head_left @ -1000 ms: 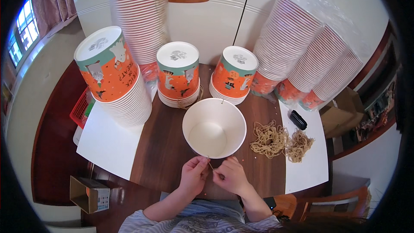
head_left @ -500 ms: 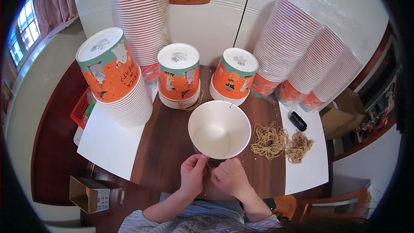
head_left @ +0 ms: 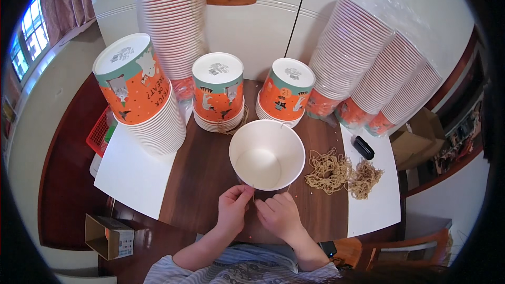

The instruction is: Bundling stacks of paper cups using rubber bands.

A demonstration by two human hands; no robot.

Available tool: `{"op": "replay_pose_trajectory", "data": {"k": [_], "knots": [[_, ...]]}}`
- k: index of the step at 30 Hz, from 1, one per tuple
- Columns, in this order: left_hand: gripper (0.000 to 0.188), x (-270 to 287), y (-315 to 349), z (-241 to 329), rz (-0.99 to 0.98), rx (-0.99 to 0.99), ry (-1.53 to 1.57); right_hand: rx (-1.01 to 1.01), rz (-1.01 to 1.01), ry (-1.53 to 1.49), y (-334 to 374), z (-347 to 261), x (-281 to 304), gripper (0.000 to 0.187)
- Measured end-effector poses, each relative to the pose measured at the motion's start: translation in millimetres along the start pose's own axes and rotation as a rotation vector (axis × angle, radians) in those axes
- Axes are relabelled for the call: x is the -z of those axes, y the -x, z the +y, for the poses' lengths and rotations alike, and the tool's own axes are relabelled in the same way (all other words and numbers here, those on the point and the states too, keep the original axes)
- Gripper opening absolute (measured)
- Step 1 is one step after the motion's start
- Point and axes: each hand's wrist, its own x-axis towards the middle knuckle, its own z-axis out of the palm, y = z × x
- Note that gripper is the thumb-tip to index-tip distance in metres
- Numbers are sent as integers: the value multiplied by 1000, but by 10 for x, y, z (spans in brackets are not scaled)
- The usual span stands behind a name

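Observation:
A white-lined paper bucket [head_left: 267,155] stands mouth up on the dark wooden tabletop, tilted slightly toward me. At its near rim my left hand [head_left: 233,208] is pinched, thumb and fingertips on a thin tan string [head_left: 254,195] that comes off the rim. Just to its right my right hand [head_left: 279,215] is closed on the same string, knuckles close under the bucket. A short bit of string also shows at the far rim. Two loose heaps of tan string, a larger one [head_left: 329,172] and a smaller one [head_left: 365,179], lie to the right.
Upside-down orange and teal bucket stacks [head_left: 131,89] [head_left: 218,92] [head_left: 285,92] stand behind. Tall plastic-wrapped stacks [head_left: 172,21] [head_left: 350,47] rise at the back. A black stapler-like object [head_left: 363,148] lies on the white right side. An open cardboard box [head_left: 109,236] sits below left.
Both hands and the bucket's near rim have shifted slightly away from me. The string between my hands now hangs more plainly in view, and my right hand has turned a little.

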Motion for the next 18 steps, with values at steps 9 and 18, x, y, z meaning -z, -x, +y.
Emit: {"op": "replay_pose_trajectory", "data": {"k": [9,18], "knots": [[7,53,-70,-27,-1,-97,-7,120,-38,-42,-68,4,61,24],[3,7,-168,-87,55,-460,-307,110,-71,4,-103,23,131,21]]}}
